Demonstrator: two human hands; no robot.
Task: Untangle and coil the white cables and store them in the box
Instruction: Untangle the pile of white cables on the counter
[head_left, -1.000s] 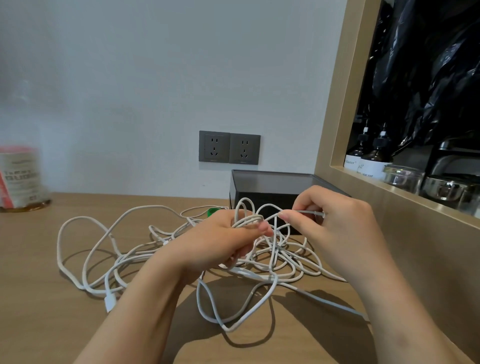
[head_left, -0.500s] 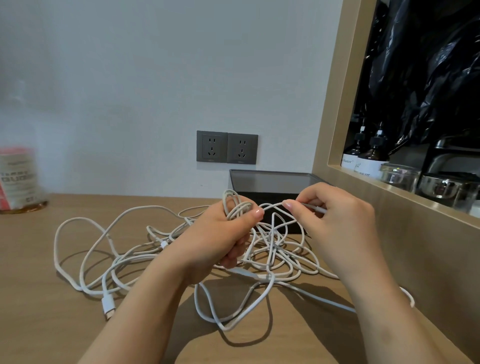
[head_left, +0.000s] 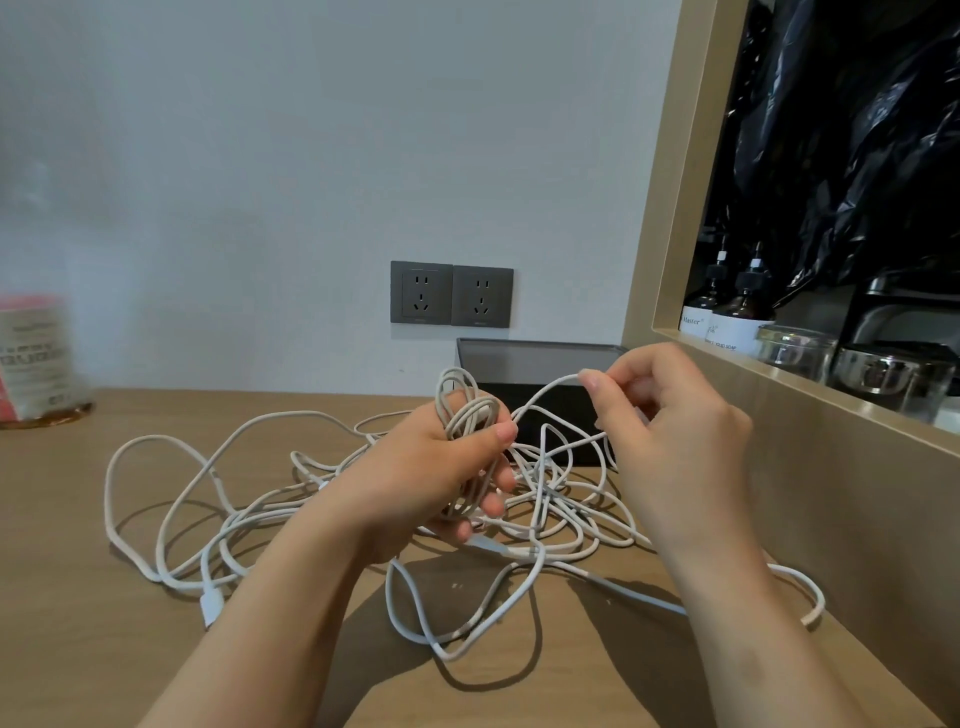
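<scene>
A tangle of white cables (head_left: 218, 525) sprawls over the wooden table (head_left: 78, 623), with one plug end (head_left: 210, 605) lying at the left front. My left hand (head_left: 441, 478) grips a small coil of cable loops (head_left: 465, 415) that stands up between thumb and fingers. My right hand (head_left: 670, 431) pinches a strand (head_left: 550, 389) running from that coil, held up just in front of the box. The dark open box (head_left: 540, 358) stands against the wall behind both hands; its front is partly hidden by them.
Two grey wall sockets (head_left: 452, 293) sit above the box. A pink-labelled canister (head_left: 31, 358) stands at the far left. A wooden-framed shelf (head_left: 779, 374) on the right holds dark bottles (head_left: 727, 312), glass jars (head_left: 795, 353) and black plastic.
My left hand has turned and raised its coil, which now holds more loops. My right hand has lifted its pinched strand higher and to the right.
</scene>
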